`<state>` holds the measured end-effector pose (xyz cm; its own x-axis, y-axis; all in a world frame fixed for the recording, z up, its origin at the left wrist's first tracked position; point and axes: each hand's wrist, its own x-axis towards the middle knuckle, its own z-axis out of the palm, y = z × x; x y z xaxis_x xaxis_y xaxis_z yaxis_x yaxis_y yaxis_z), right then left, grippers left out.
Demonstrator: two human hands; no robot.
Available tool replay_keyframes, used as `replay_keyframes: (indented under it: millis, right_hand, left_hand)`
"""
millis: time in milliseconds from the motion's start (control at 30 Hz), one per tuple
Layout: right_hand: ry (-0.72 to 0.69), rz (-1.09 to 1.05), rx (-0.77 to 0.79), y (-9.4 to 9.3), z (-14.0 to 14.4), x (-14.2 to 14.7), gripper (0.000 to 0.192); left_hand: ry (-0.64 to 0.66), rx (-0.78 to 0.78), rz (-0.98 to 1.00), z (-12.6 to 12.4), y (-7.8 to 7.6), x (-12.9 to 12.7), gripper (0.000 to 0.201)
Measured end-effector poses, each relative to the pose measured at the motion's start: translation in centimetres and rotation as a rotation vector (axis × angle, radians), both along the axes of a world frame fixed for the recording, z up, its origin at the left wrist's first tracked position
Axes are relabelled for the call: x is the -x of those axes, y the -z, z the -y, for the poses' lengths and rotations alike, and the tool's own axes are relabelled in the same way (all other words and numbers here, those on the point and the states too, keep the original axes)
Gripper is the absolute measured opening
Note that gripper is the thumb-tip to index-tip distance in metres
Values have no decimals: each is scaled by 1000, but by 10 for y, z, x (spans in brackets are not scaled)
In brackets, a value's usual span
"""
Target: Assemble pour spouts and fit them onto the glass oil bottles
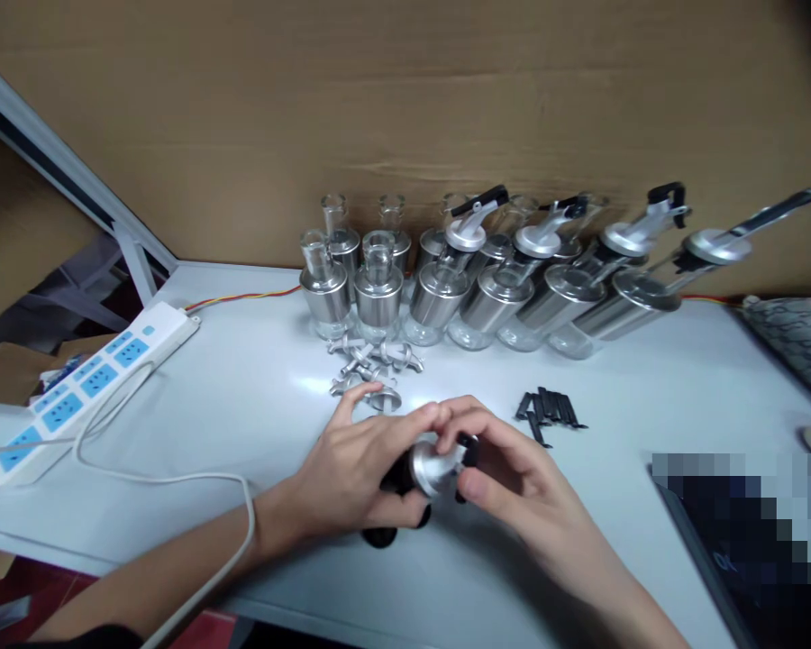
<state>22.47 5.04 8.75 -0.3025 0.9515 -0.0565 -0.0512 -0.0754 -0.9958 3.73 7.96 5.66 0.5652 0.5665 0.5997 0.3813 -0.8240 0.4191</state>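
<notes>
The silver, round-flanged metal pourer top (431, 469) sits between both hands, its long axis roughly left to right: the left hand (358, 469) grips its base side, the right hand (514, 455) pinches the small black lever (469, 443) at its spout. Loose silver metal spout pieces (371, 356) lie just beyond the left fingers, slim black plastic pieces (547, 408) beyond the right; steel-sleeved clear glass bottles (378, 297) stand behind.

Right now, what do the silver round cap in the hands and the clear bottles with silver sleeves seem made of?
The silver round cap looks like satin metal by its soft sheen, perhaps coated plastic. The clear bottles seem glossy glass: see-through necks with glints. Their silver sleeves suggest brushed steel, from streaky reflections.
</notes>
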Motion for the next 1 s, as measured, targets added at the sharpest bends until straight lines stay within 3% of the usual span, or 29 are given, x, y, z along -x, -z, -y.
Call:
replay_keyframes:
  millis: [167, 267, 367, 500, 633, 700, 767, 800, 833, 900, 1000]
  right_hand:
    - [249, -408, 147, -5, -2, 3, 22]
    - [362, -442, 190, -13, -5, 1, 26]
    - [419, -390, 129, -20, -7, -3, 34]
    - [422, -136, -56, -33, -16, 3, 28]
    - [345, 296, -233, -50, -39, 19, 16]
    - [335, 528, -371, -55, -55, 29, 40]
    - [287, 739, -511, -58, -71, 39, 80]
    - [246, 848, -568, -59, -78, 44, 87]
    - [212, 953, -610, -59, -85, 49, 84]
    - [205, 1123, -659, -58, -95, 57, 60]
    - [294, 1231, -688, -56, -106, 64, 33]
  left_hand:
    - [17, 1, 42, -1, -2, 0, 47]
    - [30, -18, 1, 2, -6, -3, 32]
    - [28, -35, -55, 4, -9, -6, 22]
    - [26, -29, -115, 3, -9, -6, 17]
    - [21, -45, -121, 1, -6, -5, 18]
    - [16, -59, -116, 1, -5, -5, 18]
    - [13, -66, -118, 1, -4, -5, 17]
    - [15, -68, -121, 2, -4, -6, 17]
    - [16, -69, -122, 2, -4, -6, 17]
    - [19, -67, -126, 2, -5, -6, 18]
    - [13, -59, -124, 1, -6, -6, 18]
